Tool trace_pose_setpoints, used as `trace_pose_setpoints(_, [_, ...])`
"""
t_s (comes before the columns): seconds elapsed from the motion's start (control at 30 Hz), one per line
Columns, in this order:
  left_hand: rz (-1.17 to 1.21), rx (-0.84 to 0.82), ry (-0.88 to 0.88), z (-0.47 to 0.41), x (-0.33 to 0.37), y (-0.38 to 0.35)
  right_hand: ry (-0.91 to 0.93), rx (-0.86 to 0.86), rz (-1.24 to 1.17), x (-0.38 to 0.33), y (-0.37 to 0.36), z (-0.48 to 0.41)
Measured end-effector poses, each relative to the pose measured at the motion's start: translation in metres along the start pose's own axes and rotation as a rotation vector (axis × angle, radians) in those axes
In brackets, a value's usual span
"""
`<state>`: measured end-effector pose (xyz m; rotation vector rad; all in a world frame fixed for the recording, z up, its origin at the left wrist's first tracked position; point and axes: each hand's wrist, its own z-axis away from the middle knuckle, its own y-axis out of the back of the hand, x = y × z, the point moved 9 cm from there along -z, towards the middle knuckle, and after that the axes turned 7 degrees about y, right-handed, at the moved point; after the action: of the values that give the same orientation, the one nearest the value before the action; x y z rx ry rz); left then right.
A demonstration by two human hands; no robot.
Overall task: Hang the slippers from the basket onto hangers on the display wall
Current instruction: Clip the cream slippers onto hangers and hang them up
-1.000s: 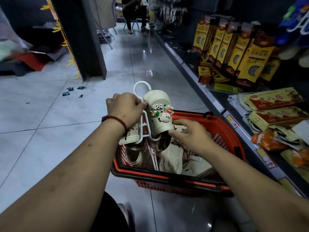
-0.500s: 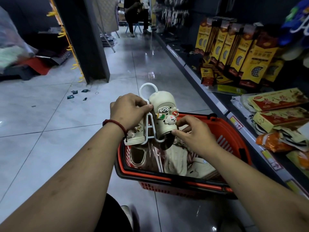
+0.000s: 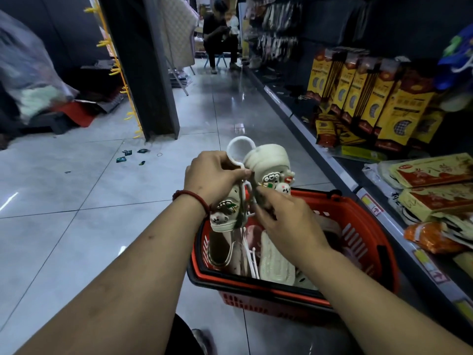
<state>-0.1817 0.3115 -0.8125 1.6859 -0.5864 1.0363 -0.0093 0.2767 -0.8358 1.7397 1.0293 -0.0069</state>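
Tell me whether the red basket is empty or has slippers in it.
Not empty: the basket holds several cream slippers and loose white hangers.

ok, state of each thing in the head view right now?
white hanger: held in the air, not hung
left hand: grips white hanger below its hook
right slipper: on white hanger, higher
left slipper: on white hanger, lower
right hand: pinches right slipper's lower end
basket: on the floor
loose slippers: lying in basket
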Motion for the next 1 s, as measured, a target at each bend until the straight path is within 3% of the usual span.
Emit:
trace_pose_setpoints(0.23, [-0.046, -0.179, -0.099, 0.020, 0.033, -0.015, -0.224, -0.102, 0.043, 0.017, -0.004, 0.005])
trace_pose_setpoints(0.5, [0.096, -0.323, -0.153, 0.060, 0.083, -0.018, -0.249, 0.055, 0.054, 0.012, 0.054, 0.026])
trace_pose_setpoints(0.73, [0.289, -0.299, -0.137, 0.094, 0.133, -0.041, -0.282, 0.210, 0.169, 0.014, 0.145, 0.063])
trace_pose_setpoints(0.87, [0.178, -0.291, -0.176, 0.112, 0.188, -0.068, -0.379, 0.284, 0.221, 0.023, 0.197, 0.091])
trace_pose_setpoints(1.0, [-0.012, -0.122, -0.300, 0.132, 0.250, -0.083, -0.442, 0.381, 0.272, 0.029, 0.252, 0.119])
